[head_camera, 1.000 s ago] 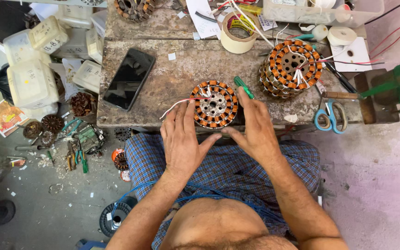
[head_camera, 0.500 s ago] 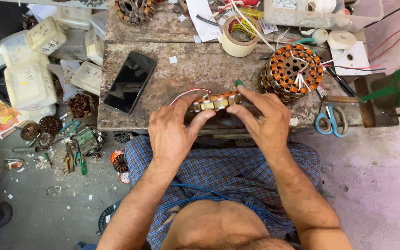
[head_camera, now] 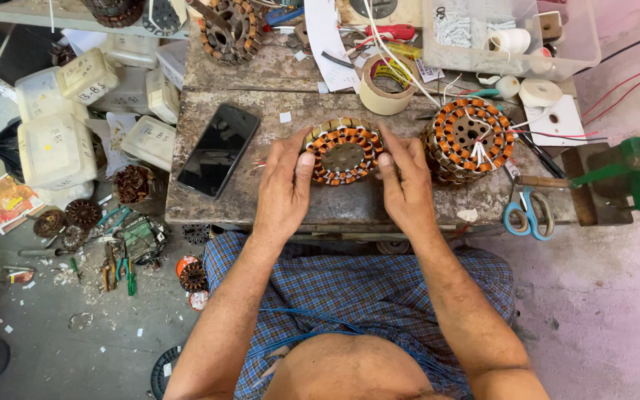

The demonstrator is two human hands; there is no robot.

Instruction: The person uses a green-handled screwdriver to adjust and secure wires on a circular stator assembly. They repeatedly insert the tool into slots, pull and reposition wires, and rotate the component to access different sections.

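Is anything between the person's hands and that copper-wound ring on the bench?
Nothing visible: the left hand and right hand already grip the wound stator from either side, fingers touching its rim.

Arms: bare, no sleeves
Left hand [head_camera: 283,189]: bare, no glove, no ring
Right hand [head_camera: 407,185]: bare, no glove
Chest and belly: no shirt
Legs: blue checked cloth [head_camera: 350,285] with thin pale lines

Packages, labels and screens around the workbench.

We note a black phone [head_camera: 218,149] lying dark-screened on the bench's left part; translucent white lidded boxes [head_camera: 53,148] with handwritten marks stacked left of the bench; a clear plastic bin [head_camera: 557,55] at top right; a colourful printed packet [head_camera: 5,201] on the floor, far left.
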